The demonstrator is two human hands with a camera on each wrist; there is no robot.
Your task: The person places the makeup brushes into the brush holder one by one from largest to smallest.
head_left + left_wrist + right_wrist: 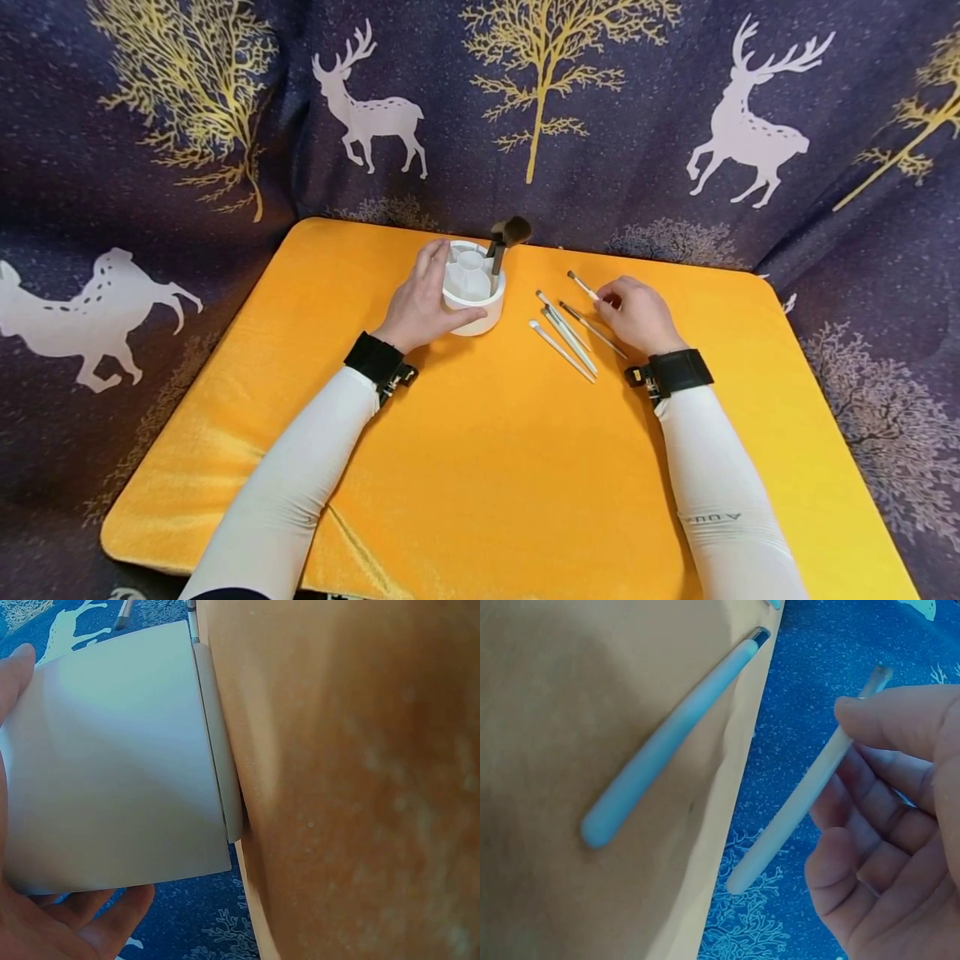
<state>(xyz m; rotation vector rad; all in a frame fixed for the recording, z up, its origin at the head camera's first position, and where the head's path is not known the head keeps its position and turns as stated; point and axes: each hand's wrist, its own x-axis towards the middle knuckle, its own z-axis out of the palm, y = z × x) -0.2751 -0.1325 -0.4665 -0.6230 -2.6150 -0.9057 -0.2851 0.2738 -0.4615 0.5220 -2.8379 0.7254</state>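
My left hand (426, 302) grips a white round brush holder (480, 321), its thumb along the near side and its fingers at the left. Inside, the holder is split into compartments around a central ring. Two makeup brushes with dark fluffy heads (516, 231) stand in its right side. The holder's smooth wall (112, 765) fills much of the left wrist view. My right hand (637, 312) pinches a slim makeup brush (795, 806) with a pale handle between thumb and fingers, its bristle end pointing away to the left in the head view.
Several slim makeup brushes (562, 352) lie loosely between the holder and my right hand, among them a darker one (600, 332). An orange cloth covers the table (480, 467). Behind it hangs a dark curtain (592, 200) with deer and trees.
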